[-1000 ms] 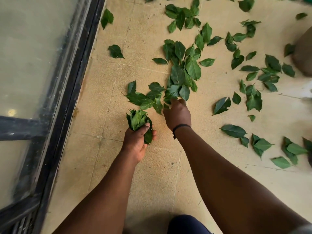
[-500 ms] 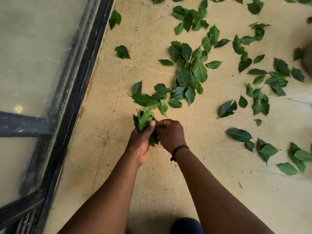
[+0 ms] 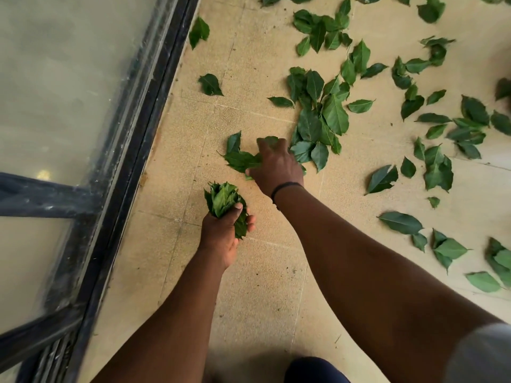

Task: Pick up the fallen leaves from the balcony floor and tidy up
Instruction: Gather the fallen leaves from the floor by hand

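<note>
Head view, right hand (image 3: 276, 168) hiding fingertips, leaves (image 3: 240, 158)

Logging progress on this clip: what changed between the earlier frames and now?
The right hand left the left hand's bunch of leaves, where it was half a second ago, and reached forward onto the small cluster of leaves on the floor; whether it grips them cannot be told. The left hand still holds the bunch.
</note>
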